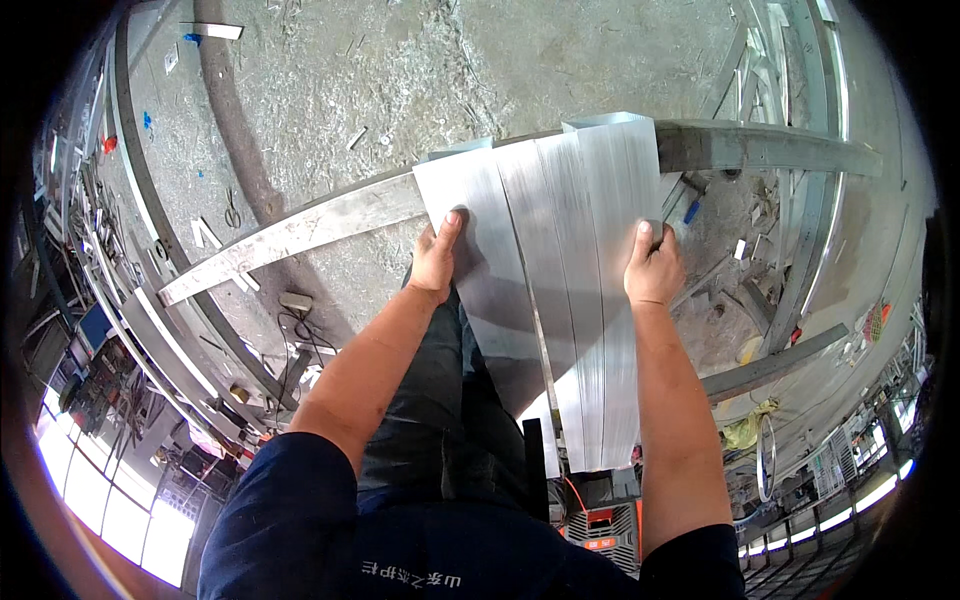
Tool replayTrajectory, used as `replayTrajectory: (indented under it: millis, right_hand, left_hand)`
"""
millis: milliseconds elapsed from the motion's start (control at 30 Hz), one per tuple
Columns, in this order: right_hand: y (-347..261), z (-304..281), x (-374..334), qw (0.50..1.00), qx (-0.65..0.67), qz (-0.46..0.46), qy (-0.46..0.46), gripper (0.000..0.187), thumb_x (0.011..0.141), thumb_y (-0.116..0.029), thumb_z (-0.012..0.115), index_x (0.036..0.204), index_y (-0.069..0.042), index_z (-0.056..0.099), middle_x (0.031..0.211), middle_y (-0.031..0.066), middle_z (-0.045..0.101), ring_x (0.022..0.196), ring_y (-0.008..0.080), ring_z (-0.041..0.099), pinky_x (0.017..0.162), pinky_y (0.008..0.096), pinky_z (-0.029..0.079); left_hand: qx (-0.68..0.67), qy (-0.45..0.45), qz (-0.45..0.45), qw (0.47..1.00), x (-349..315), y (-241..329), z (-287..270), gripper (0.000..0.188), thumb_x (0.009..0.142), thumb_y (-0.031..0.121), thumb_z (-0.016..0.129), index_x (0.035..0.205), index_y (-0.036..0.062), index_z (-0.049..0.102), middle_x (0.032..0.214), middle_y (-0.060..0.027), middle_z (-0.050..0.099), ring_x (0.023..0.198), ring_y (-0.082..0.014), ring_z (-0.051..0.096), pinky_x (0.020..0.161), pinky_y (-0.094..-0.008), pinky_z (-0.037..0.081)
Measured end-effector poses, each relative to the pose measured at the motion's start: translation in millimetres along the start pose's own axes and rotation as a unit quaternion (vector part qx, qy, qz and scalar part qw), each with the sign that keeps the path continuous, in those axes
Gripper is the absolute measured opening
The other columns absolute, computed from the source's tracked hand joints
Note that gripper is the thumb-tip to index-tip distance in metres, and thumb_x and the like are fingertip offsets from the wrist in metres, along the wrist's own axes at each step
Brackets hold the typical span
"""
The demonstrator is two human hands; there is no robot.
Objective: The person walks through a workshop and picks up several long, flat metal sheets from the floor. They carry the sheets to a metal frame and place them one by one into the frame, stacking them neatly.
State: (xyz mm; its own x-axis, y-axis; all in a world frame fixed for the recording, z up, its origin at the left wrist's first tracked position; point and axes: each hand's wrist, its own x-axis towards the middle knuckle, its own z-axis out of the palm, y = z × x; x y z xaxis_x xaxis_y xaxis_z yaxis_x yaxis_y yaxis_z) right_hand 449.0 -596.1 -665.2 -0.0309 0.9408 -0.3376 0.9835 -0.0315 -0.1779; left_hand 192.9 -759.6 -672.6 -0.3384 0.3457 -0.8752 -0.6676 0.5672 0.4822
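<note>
Directly between hands (433,262) (655,270), metal profiles (565,220)

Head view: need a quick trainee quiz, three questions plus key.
1. Where are the metal profiles held?
2. True or false: the profiles hide part of the long metal beam.
3. In the picture, the orange-and-grey box appears: A) top left; B) at the right rim; C) below the profiles' near ends.

Key: 1. Left hand at their left edge, right hand at their right. 2. True. 3. C.
</note>
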Motion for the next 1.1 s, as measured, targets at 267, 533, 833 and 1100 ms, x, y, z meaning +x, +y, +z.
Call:
replayTrajectory:
  millis: [267,533,833,1100]
  right_hand:
    - [-3.3,-3.5,-3.0,1.0,-0.002,0.018,-0.015,0.058,0.09,-0.059,0.042,0.116,-0.01,0.059,0.096,0.0135,0.068,0.089,0.0365,0.064,0.077,0.0475,0.049]
    - [3.1,-4.2,-2.4,0.997,-0.023,0.044,-0.052,0.061,0.089,-0.06,0.043,0.119,-0.01,0.058,0.097,0.017,0.067,0.091,0.0379,0.063,0.08,0.0477,0.048]
    - [13.7,-2.7,-6.4,0.999,0.03,0.015,0.017,0.054,0.089,-0.057,0.048,0.099,-0.006,0.061,0.092,0.0249,0.066,0.086,0.0453,0.062,0.076,0.0528,0.048]
    - [20.6,-11.0,-12.6,0.998,0.047,0.0,0.046,0.049,0.089,-0.053,0.051,0.091,-0.006,0.061,0.084,0.0243,0.065,0.08,0.046,0.061,0.071,0.0526,0.048]
  left_hand:
    - [-0.004,-0.012,-0.011,1.0,1.4,-3.3,-3.4,0.093,0.082,0.06,0.063,0.14,-0.0066,0.033,0.141,-0.0148,0.042,0.132,-0.0254,0.034,0.11,-0.0371,0.023]
    - [-0.022,-0.006,0.01,1.0,13.7,-27.3,-7.9,0.084,0.086,0.054,0.062,0.14,-0.0038,0.035,0.142,-0.012,0.041,0.132,-0.0231,0.036,0.11,-0.0367,0.024]
    - [0.032,-0.031,0.002,0.999,3.5,-20.4,1.2,0.084,0.089,0.063,0.047,0.148,0.007,0.027,0.149,-0.0112,0.032,0.138,-0.0277,0.027,0.112,-0.0427,0.024]
    - [0.117,0.02,-0.009,0.993,9.1,-24.9,-4.6,0.101,0.079,0.074,0.053,0.146,0.0017,0.03,0.15,-0.0129,0.031,0.138,-0.0272,0.028,0.113,-0.0405,0.021]
